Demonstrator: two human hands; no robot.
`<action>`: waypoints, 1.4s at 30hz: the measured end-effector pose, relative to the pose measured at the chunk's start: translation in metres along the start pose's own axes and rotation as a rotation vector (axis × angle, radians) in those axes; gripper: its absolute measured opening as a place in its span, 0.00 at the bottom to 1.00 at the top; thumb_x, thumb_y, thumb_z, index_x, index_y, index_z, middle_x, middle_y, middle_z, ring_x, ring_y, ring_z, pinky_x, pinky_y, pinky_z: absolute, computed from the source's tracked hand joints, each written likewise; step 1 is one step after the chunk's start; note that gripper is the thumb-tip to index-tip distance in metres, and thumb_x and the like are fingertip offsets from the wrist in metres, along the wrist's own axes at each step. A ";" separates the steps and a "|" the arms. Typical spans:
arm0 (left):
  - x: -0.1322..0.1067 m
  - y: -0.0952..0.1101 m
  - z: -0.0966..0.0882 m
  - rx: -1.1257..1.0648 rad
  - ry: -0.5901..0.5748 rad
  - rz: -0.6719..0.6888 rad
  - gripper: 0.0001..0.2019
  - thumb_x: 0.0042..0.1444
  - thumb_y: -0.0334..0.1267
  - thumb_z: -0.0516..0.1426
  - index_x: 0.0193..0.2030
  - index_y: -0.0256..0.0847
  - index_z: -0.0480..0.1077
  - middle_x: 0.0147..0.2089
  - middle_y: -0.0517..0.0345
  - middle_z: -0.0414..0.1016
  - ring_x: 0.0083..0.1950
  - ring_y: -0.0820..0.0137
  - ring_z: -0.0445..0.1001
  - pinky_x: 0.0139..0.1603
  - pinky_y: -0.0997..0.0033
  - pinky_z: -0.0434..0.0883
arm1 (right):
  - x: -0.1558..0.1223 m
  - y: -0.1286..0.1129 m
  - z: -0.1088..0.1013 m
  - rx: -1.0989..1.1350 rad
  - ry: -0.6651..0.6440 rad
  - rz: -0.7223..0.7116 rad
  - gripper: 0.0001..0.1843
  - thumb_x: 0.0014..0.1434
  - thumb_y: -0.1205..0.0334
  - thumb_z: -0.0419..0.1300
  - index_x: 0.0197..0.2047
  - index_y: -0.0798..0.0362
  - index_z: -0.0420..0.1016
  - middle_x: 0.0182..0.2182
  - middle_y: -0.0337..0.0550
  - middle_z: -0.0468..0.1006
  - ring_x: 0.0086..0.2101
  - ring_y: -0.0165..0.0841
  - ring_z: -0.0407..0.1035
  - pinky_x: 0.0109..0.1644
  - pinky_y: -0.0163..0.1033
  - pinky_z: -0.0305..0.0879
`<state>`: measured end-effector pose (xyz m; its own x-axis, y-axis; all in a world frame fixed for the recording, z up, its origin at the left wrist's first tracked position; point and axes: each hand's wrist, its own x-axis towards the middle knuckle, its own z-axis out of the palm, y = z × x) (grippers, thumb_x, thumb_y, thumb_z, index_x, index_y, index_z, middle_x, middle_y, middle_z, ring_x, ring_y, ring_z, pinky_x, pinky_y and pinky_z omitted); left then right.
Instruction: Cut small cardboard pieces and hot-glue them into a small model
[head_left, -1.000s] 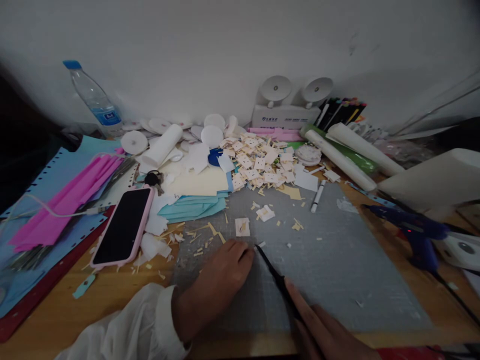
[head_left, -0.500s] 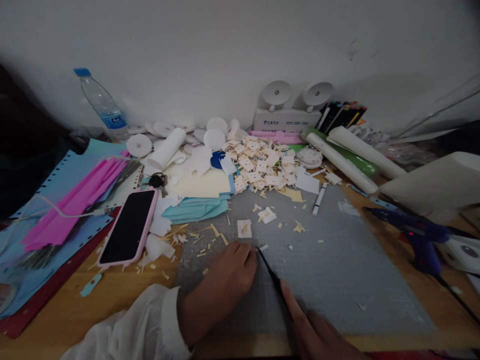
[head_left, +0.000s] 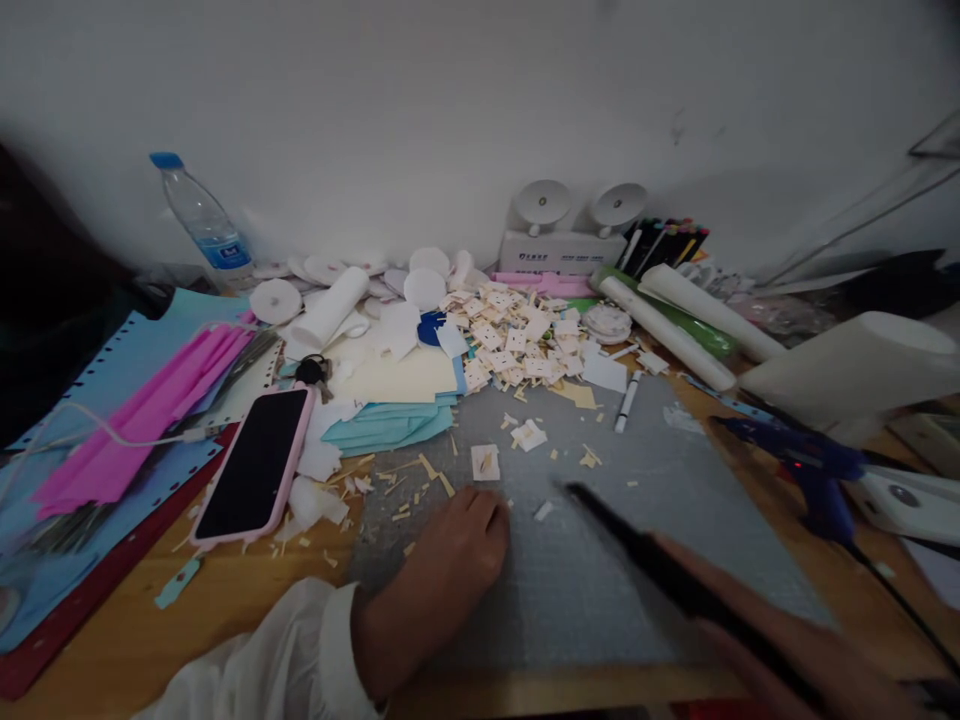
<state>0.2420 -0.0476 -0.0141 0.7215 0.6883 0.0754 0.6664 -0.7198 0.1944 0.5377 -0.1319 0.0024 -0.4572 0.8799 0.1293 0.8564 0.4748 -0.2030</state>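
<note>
Cluttered wooden surface (head_left: 225, 615) below a white wall, with a grey cutting mat (head_left: 705, 480) at centre. On the mat's near-left part, the left hand (head_left: 442, 575), grip curled together and pressed down. At lower right, a blurred right hand (head_left: 795, 655), grip clamped on a long black knife (head_left: 630, 535), tip over mid-mat near a small cream square (head_left: 485, 462). Beside the mat, a pink phone (head_left: 259, 463) to the left and a blue glue gun (head_left: 814, 465) to the right.

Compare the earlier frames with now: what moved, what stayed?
The right hand, keeping its grip on the black tool, swung it rightward, away from the left hand. The left hand stayed pressed on the grey mat; the phone stayed put.
</note>
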 end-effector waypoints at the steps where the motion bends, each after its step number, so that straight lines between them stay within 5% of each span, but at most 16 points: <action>1: 0.000 0.000 0.000 -0.017 -0.007 -0.005 0.12 0.59 0.20 0.49 0.45 0.29 0.70 0.44 0.44 0.73 0.44 0.60 0.72 0.43 0.61 0.74 | 0.003 0.009 -0.003 -0.042 0.052 0.041 0.30 0.66 0.56 0.46 0.69 0.48 0.46 0.57 0.45 0.69 0.50 0.39 0.71 0.46 0.38 0.76; 6: -0.002 -0.003 -0.005 -0.147 0.023 -0.040 0.10 0.60 0.22 0.50 0.43 0.34 0.70 0.43 0.50 0.73 0.44 0.63 0.71 0.46 0.64 0.73 | 0.043 0.052 0.011 -0.204 0.120 0.207 0.28 0.66 0.59 0.46 0.69 0.52 0.51 0.47 0.57 0.76 0.40 0.41 0.76 0.38 0.41 0.75; 10: -0.005 -0.016 -0.020 -0.350 0.182 -0.097 0.10 0.61 0.26 0.53 0.45 0.40 0.72 0.43 0.55 0.75 0.43 0.68 0.73 0.46 0.69 0.72 | 0.070 0.069 0.029 -0.328 0.131 0.220 0.26 0.63 0.65 0.46 0.64 0.56 0.62 0.41 0.57 0.73 0.38 0.44 0.71 0.42 0.50 0.70; 14: 0.009 -0.042 -0.036 -0.371 0.384 -0.168 0.08 0.60 0.28 0.54 0.42 0.40 0.73 0.41 0.55 0.75 0.43 0.69 0.74 0.45 0.70 0.71 | 0.081 0.041 0.028 -0.348 0.221 0.139 0.23 0.61 0.62 0.51 0.58 0.55 0.68 0.49 0.57 0.69 0.46 0.49 0.65 0.47 0.56 0.65; 17: 0.034 -0.064 -0.037 -0.302 0.410 -0.140 0.06 0.60 0.29 0.54 0.39 0.38 0.73 0.38 0.53 0.75 0.42 0.67 0.73 0.44 0.68 0.71 | 0.087 0.004 0.025 -0.132 0.163 -0.077 0.19 0.62 0.63 0.52 0.55 0.51 0.69 0.49 0.52 0.70 0.48 0.43 0.65 0.48 0.50 0.65; 21: 0.061 -0.079 -0.033 -0.228 0.387 -0.100 0.07 0.61 0.31 0.54 0.34 0.37 0.73 0.37 0.52 0.74 0.41 0.65 0.72 0.44 0.64 0.69 | 0.097 -0.028 0.033 -0.009 0.109 -0.152 0.13 0.62 0.67 0.52 0.48 0.50 0.72 0.44 0.48 0.73 0.45 0.38 0.67 0.46 0.46 0.65; 28: 0.035 -0.066 -0.065 -0.269 0.575 -0.176 0.08 0.64 0.34 0.50 0.36 0.38 0.69 0.37 0.54 0.71 0.41 0.67 0.69 0.45 0.66 0.66 | 0.100 -0.028 0.049 0.100 0.158 -0.166 0.09 0.64 0.68 0.50 0.42 0.54 0.71 0.40 0.46 0.73 0.40 0.37 0.66 0.43 0.44 0.65; 34: 0.009 -0.041 -0.079 -0.863 0.378 -0.430 0.11 0.63 0.40 0.51 0.34 0.39 0.69 0.31 0.61 0.69 0.34 0.72 0.68 0.36 0.73 0.65 | 0.100 -0.029 0.052 0.141 0.172 -0.154 0.09 0.65 0.67 0.50 0.41 0.53 0.71 0.39 0.45 0.73 0.40 0.36 0.66 0.43 0.43 0.64; 42: -0.010 -0.009 -0.078 -1.332 0.270 -0.397 0.06 0.58 0.40 0.58 0.35 0.41 0.71 0.33 0.61 0.68 0.34 0.74 0.65 0.35 0.75 0.63 | 0.102 -0.029 0.055 0.142 0.157 -0.107 0.07 0.63 0.68 0.52 0.42 0.51 0.71 0.40 0.44 0.74 0.40 0.37 0.66 0.44 0.46 0.63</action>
<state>0.2140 -0.0413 0.0599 0.3720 0.9269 -0.0493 0.0303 0.0410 0.9987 0.4530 -0.0555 -0.0318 -0.4916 0.8159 0.3044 0.7572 0.5731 -0.3133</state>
